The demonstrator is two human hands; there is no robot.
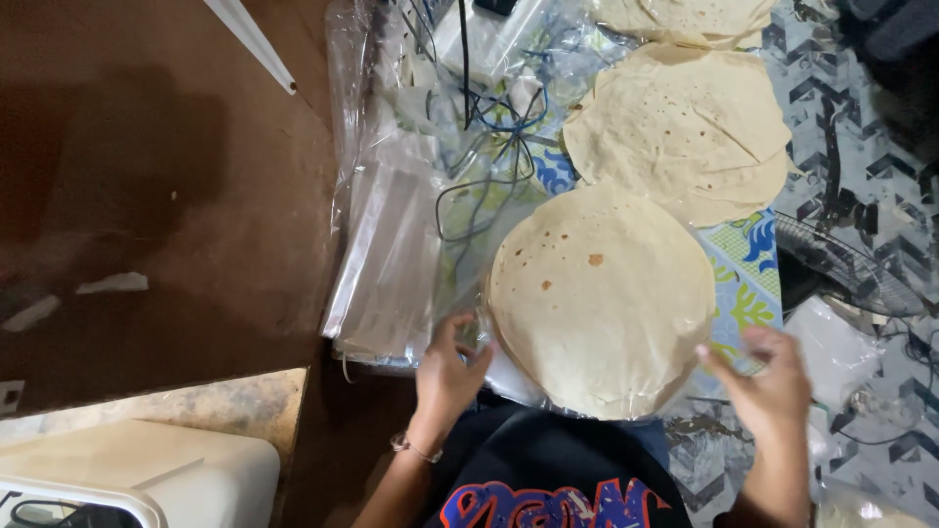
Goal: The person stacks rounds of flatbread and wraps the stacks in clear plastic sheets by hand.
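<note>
A round stack of pale flatbreads (602, 293) with brown spots lies in front of me on clear plastic film (489, 367). My left hand (448, 372) touches the plastic at the stack's left edge, fingers bent. At the stack's right edge, my right hand (768, 376) has its fingers spread, and they seem to pinch the film. Beyond it lies a second stack of flatbreads (680, 132), and a third (690, 18) sits at the top edge.
A pile of clear plastic bags (386, 264) lies to the left, with tangled cables (484, 147) and a white box (479, 39) behind. Brown board (156, 196) on the left, a white container (137, 474) bottom left, a fan grille (846, 274) on the right.
</note>
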